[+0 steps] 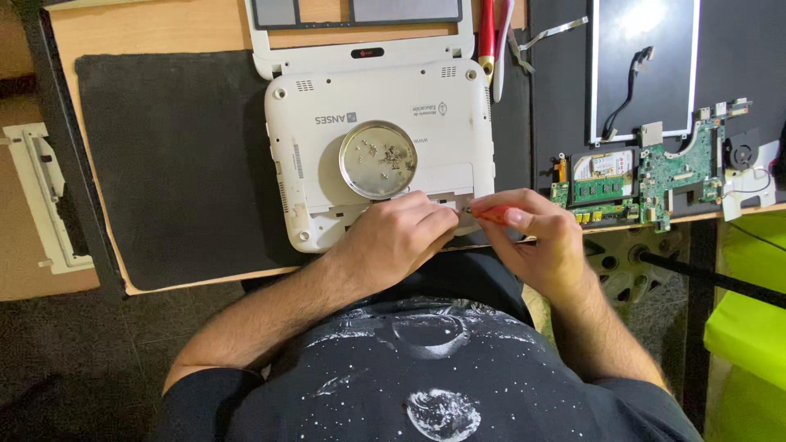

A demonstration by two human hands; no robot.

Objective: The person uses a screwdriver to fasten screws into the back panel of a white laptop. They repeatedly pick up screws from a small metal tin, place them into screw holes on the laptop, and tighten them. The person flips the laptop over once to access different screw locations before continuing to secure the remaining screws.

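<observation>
Hands sit together at the near edge of the white laptop base point(381, 151), which lies underside-up on the dark mat point(172, 164). My right hand point(544, 241) is closed around a red-handled screwdriver point(494, 214), held in a pinch between thumb and fingers; its tip points left toward the near rim of the casing, though the tip itself is hidden behind my left hand. My left hand point(401, 237) is curled with its fingertips pressed on the casing near the same spot. Whether it pinches a screw or merely steadies the shell, I cannot tell.

Handling assessment: the plastic shell looks light and fairly stiff, but thin at its edges, and I judge it would flex or crack if levered hard. Best hold is flat pressure on the broad underside or a grasp at the side edges, not at the notched near rim. The screwdriver is slim and rigid; a fingertip grip on the red handle suits it.

Resting on the middle of the casing is a round metal dish point(378, 160) holding small loose screws; these are tiny and would scatter if the base were tilted.

Far of the base lies a white screen bezel point(360, 49). To the right, on the dark surface, are a green circuit board point(647, 180) and a bare display panel point(643, 65), well apart from my hands.
</observation>
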